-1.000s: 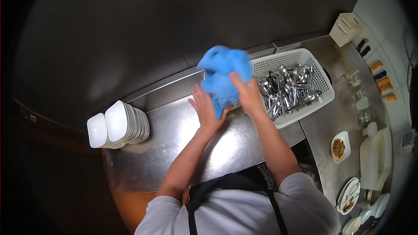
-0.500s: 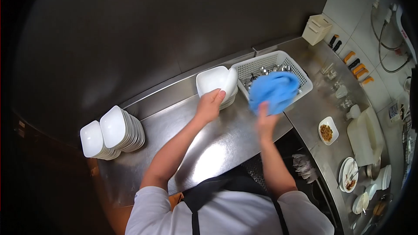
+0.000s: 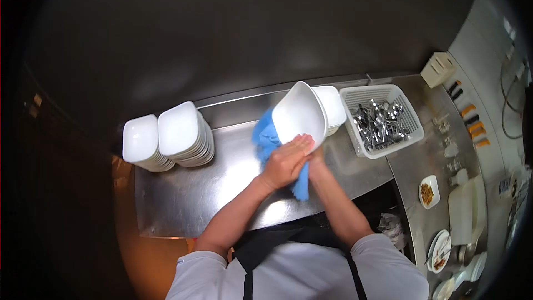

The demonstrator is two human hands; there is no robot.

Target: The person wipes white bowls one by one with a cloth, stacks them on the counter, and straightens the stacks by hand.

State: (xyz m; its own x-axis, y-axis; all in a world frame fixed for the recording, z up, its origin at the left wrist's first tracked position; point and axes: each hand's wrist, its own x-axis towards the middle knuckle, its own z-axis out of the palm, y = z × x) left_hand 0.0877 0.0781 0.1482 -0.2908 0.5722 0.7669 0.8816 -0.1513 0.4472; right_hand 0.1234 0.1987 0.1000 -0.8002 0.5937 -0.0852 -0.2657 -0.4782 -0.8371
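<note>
A white square bowl [image 3: 300, 114] is tilted up over the steel counter. My left hand [image 3: 286, 161] is closed on its near edge. Beneath and behind the bowl, a blue cloth [image 3: 267, 136] bunches out to the left and hangs down between my wrists. My right hand [image 3: 316, 161] is mostly hidden behind the bowl and my left hand, with its fingers out of sight by the cloth. Just right of the held bowl stands a stack of white bowls [image 3: 332, 105].
Two tall stacks of white bowls [image 3: 179, 128] stand on the left of the steel counter [image 3: 233, 200]. A white basket [image 3: 416, 128] of cutlery is at the right. Beyond it are a food dish [image 3: 434, 180], used plates [image 3: 442, 239] and orange-handled knives [image 3: 476, 128].
My left hand has lifted a bowl off the middle stack and brought it left. My right hand has carried the blue cloth from over the basket to the bowl's underside. The camera view has shifted.
</note>
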